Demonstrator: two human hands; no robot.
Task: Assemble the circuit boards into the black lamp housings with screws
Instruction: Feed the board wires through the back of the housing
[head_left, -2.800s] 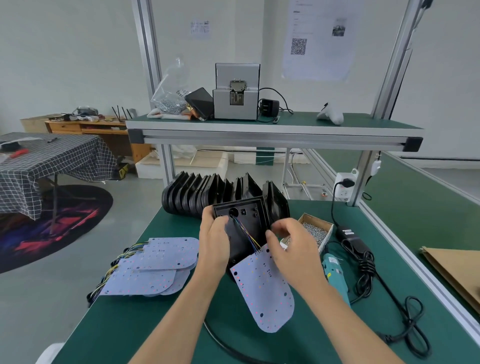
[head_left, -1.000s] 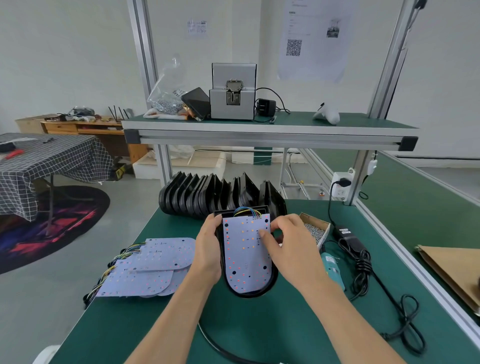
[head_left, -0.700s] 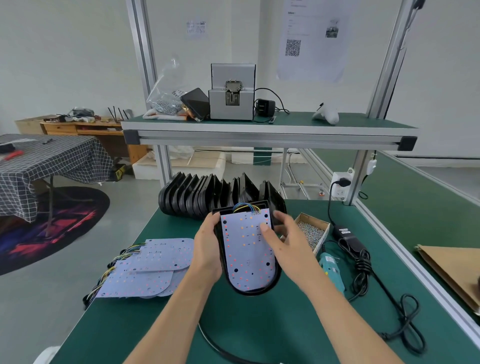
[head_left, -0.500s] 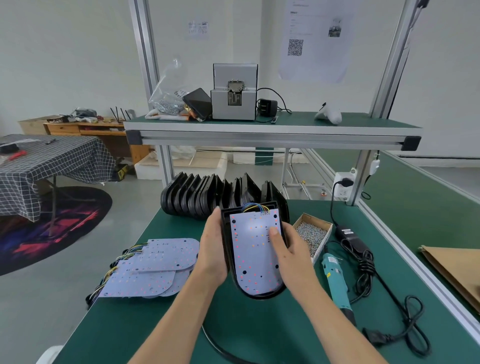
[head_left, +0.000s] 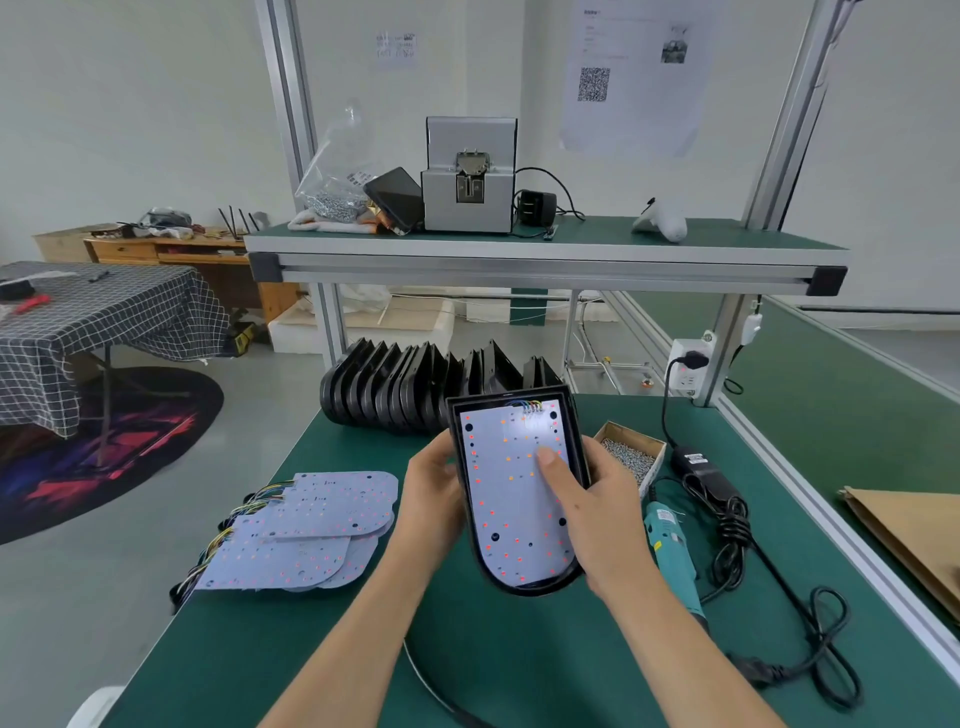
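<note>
I hold a black lamp housing (head_left: 570, 427) tilted up above the green bench, with a pale circuit board (head_left: 511, 499) lying inside it. Coloured wires (head_left: 529, 406) run in at the board's top edge. My left hand (head_left: 435, 491) grips the housing's left side. My right hand (head_left: 589, 499) grips its right side, thumb pressed on the board's face. A row of empty black housings (head_left: 415, 387) stands behind. Several loose circuit boards (head_left: 306, 525) with wire tails lie at the left. A cardboard box of screws (head_left: 629, 456) sits just right of my hands.
A teal electric screwdriver (head_left: 672, 558) lies at the right, with its black power adapter (head_left: 698, 465) and coiled cable (head_left: 810, 639) beside it. A cardboard sheet (head_left: 914, 525) rests on the right bench. The upper shelf (head_left: 545, 254) carries a grey screw feeder (head_left: 470, 174).
The board, hanging out of the housing by its wires at first, now lies seated inside. Both hands have lifted and tilted the housing, and my right thumb has settled on the board.
</note>
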